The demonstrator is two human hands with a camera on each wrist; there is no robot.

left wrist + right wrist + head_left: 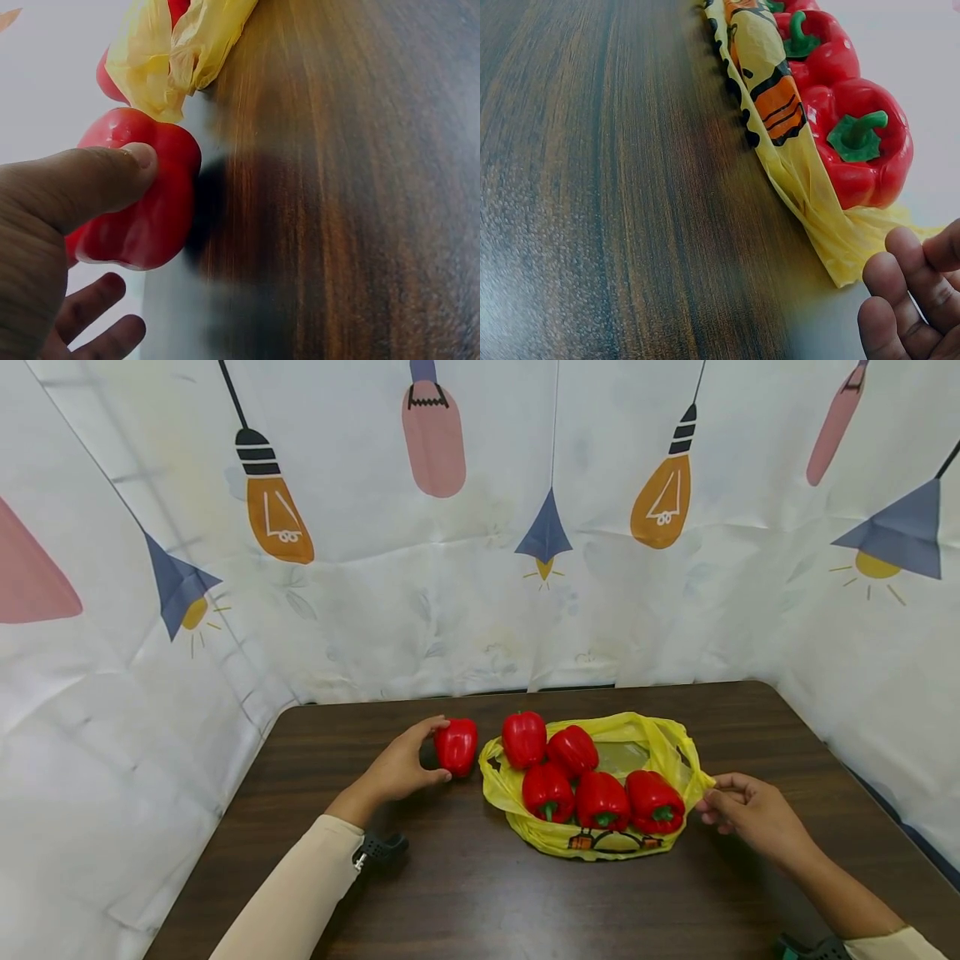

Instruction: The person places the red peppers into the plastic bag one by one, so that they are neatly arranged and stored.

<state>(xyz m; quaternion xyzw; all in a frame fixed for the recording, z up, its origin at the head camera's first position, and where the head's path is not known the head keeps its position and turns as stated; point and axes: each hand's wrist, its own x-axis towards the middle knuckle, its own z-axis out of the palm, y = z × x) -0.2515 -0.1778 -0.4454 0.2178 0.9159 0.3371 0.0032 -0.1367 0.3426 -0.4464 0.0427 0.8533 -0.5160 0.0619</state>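
My left hand (401, 766) grips a red bell pepper (456, 747) between thumb and fingers, just left of a yellow plastic bag (517, 814). In the left wrist view the thumb presses on the side of that pepper (169, 210), and the bag's crumpled edge (154, 67) is close by. Several more red peppers with green stems, one of them a front pepper (602, 802), lie in the bag's wide mouth. At the bag's right end my right hand (757, 814) pinches the yellow plastic between thumb and fingertips. The right wrist view shows a pepper (866, 172) beside those fingers.
Everything lies on a dark brown wooden table (465, 902) with rounded far corners. A white cloth (450, 610) printed with lamps and bulbs hangs behind it and along the sides. Each wrist wears a dark strap, such as the left strap (384, 846).
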